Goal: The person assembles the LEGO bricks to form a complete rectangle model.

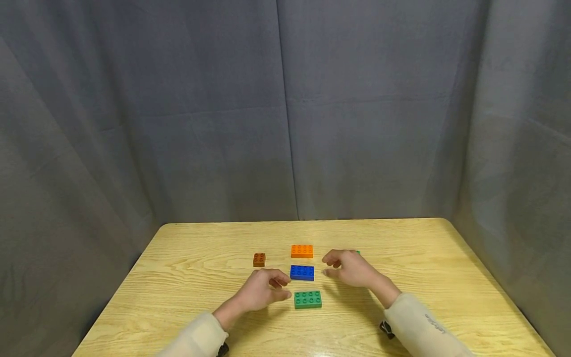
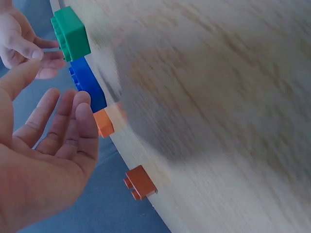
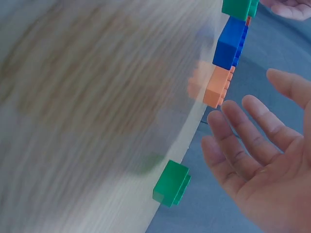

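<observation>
Three eight-stud toy bricks lie in a column mid-table: an orange brick (image 1: 302,251) farthest, a blue brick (image 1: 302,272) in the middle, a green brick (image 1: 308,299) nearest. My left hand (image 1: 263,290) hovers just left of the blue and green bricks, its fingers loosely bent and holding nothing. To the right of the blue brick is my right hand (image 1: 350,267), also holding nothing, fingers relaxed. A small brown brick (image 1: 259,260) lies beyond the left hand. Behind the right hand a small green brick (image 3: 171,183) is mostly hidden in the head view.
The bricks lie on a light wood-grain table (image 1: 200,243) with rounded far corners. Grey curtains (image 1: 214,148) hang behind it and along both sides. Dark bands show at both sleeve cuffs.
</observation>
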Tool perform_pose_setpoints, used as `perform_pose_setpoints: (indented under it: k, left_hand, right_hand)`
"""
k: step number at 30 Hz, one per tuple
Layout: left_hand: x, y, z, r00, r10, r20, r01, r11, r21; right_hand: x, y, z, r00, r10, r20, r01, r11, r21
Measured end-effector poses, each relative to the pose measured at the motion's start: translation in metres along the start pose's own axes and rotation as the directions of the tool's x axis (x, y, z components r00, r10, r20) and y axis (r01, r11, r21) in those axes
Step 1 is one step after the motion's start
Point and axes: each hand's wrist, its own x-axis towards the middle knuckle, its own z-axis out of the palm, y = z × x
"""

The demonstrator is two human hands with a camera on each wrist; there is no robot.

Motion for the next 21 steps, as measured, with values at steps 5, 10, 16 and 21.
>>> perform_pose_setpoints:
  k: [5, 10, 16, 21]
  left_hand:
    - [0.000, 0.000, 0.004, 1.000, -0.004, 0.010, 0.004, 1.000, -0.018]
    - [0.003, -0.001, 0.010, 1.000, -0.008, 0.010, 0.008, 0.999, -0.032]
    - [0.006, -0.001, 0.015, 1.000, -0.010, 0.006, 0.010, 0.999, -0.031]
    - [0.007, 0.000, 0.017, 0.999, -0.031, 0.018, 0.032, 0.999, -0.033]
  right_hand:
    - [0.003, -0.002, 0.005, 1.000, 0.018, 0.004, -0.019, 1.000, 0.014]
    - [0.007, -0.003, 0.010, 1.000, 0.025, -0.009, -0.025, 1.000, 0.006]
    - [0.011, -0.004, 0.017, 0.999, 0.041, -0.003, -0.041, 0.999, 0.015]
    - [0.014, -0.005, 0.020, 0.998, 0.055, -0.006, -0.055, 0.998, 0.018]
